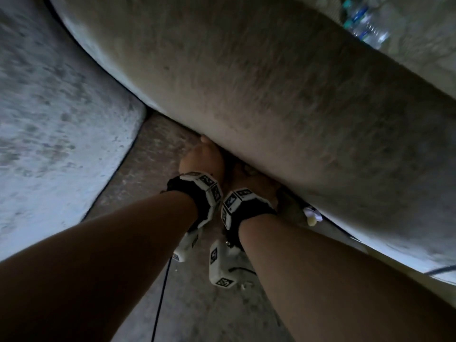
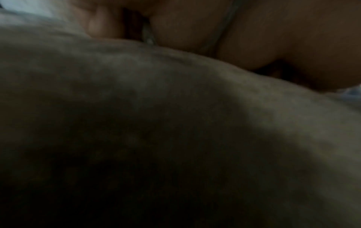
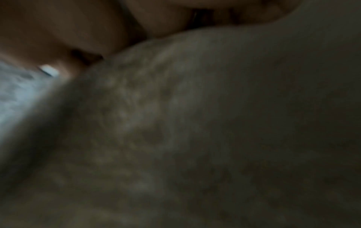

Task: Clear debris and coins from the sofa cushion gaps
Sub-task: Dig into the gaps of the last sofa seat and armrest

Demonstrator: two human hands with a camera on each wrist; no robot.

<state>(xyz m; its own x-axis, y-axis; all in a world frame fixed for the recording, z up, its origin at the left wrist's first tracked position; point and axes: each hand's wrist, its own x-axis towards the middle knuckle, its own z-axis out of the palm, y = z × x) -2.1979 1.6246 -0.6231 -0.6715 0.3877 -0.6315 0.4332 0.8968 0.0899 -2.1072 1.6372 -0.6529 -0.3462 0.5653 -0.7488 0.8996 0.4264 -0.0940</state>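
Note:
A large grey-beige sofa cushion [image 1: 271, 95] is tilted up across the head view. Both hands reach under its lower edge. My left hand [image 1: 203, 155] has its thumb against the cushion's face and its fingers tucked beneath, gripping the edge. My right hand [image 1: 256, 185] lies just to its right, mostly hidden under the cushion, so its fingers cannot be made out. Small white and yellowish debris [image 1: 312, 215] lies at the cushion's edge, right of my right wrist. Both wrist views are dark and blurred, showing only cushion fabric [image 2: 156, 123] and fingers [image 2: 105, 23].
A second pale cushion [image 1: 49, 119] sits to the left. The brownish sofa base [image 1: 153, 154] shows between the two cushions, with small crumbs [image 1: 243, 286] lower down. Plastic water bottles [image 1: 365, 23] lie at the top right. A black cable [image 1: 160, 304] hangs from my left wrist.

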